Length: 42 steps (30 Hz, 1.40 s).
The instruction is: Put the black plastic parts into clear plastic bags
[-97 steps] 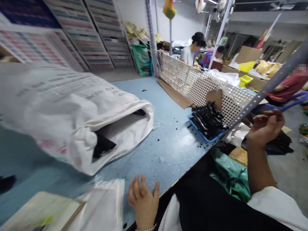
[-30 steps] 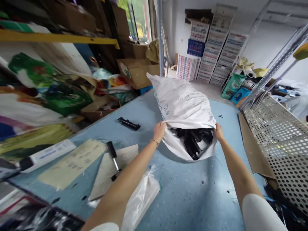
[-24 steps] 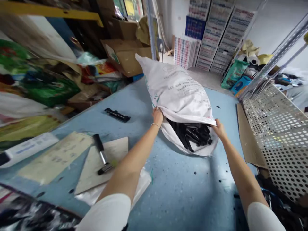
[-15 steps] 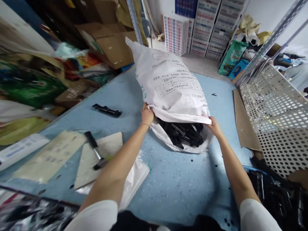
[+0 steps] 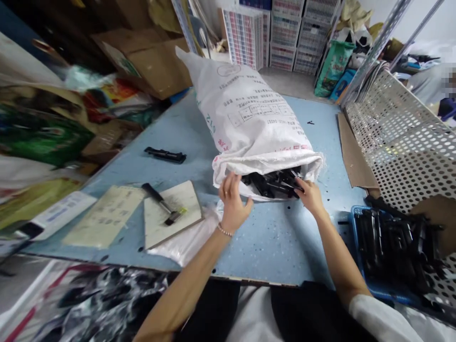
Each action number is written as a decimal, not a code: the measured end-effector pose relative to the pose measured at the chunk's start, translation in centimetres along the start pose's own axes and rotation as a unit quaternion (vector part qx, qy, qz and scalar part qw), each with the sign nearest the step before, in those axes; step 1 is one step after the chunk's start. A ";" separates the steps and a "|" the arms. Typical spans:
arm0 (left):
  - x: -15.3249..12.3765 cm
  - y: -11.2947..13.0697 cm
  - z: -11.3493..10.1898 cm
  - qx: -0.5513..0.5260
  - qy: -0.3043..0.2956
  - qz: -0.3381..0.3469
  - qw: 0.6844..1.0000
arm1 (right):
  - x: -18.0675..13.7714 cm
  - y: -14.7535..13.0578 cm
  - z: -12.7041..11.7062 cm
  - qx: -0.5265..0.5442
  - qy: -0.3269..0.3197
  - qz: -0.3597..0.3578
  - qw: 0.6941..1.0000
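Observation:
A large white woven sack (image 5: 256, 118) lies on the blue table (image 5: 278, 237) with its mouth facing me. Black plastic parts (image 5: 274, 183) show inside the mouth. My left hand (image 5: 233, 202) hovers at the left side of the mouth, its fingers spread, and holds nothing. My right hand (image 5: 309, 194) reaches to the right side of the mouth, fingers stretched out, with the fingertips on the black parts.
A blue tray (image 5: 354, 223) heaped with black parts (image 5: 392, 242) stands at the right, below a perforated metal panel (image 5: 402, 137). To the left are a board (image 5: 178, 194) with a small tool (image 5: 162, 204), a clear plastic bag (image 5: 185, 237) and a lone black part (image 5: 166, 154). Another person (image 5: 427, 85) sits behind the panel.
Both hands have let go of the sack's rim. The sack's mouth has dropped onto the table. My right hand has moved onto the black parts; my left has drawn back and opened.

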State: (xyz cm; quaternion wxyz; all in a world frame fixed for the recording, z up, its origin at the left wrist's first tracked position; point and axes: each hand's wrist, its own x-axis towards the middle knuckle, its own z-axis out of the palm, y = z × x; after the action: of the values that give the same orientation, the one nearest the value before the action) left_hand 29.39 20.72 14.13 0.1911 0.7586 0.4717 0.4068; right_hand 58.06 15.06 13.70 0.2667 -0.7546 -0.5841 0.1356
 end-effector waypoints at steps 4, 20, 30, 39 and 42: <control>-5.6 2.7 1.6 -0.277 -0.176 -0.086 0.941 | -6.1 0.6 -1.3 0.342 0.040 0.140 0.928; -11.8 8.6 -1.6 -0.636 -0.284 -0.339 0.632 | -13.2 -7.1 -1.1 0.109 -0.021 -0.164 0.980; -13.1 7.0 -3.9 -0.520 -0.222 -0.301 0.768 | -14.2 -10.0 2.5 0.382 -0.246 0.030 0.891; -11.7 6.9 -4.7 -0.600 -0.177 -0.449 0.638 | -18.5 -11.1 0.8 -0.047 -0.198 -0.374 0.905; -12.4 7.5 -4.8 -0.591 -0.122 -0.422 0.677 | -19.4 -11.3 2.0 0.050 -0.264 -0.297 0.916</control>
State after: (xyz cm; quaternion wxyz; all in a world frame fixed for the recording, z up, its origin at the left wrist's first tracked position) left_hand 26.98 5.89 16.67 0.8065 0.2514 0.3758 0.3810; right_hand 42.41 -1.00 16.30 0.1679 -0.4689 -0.8229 0.2735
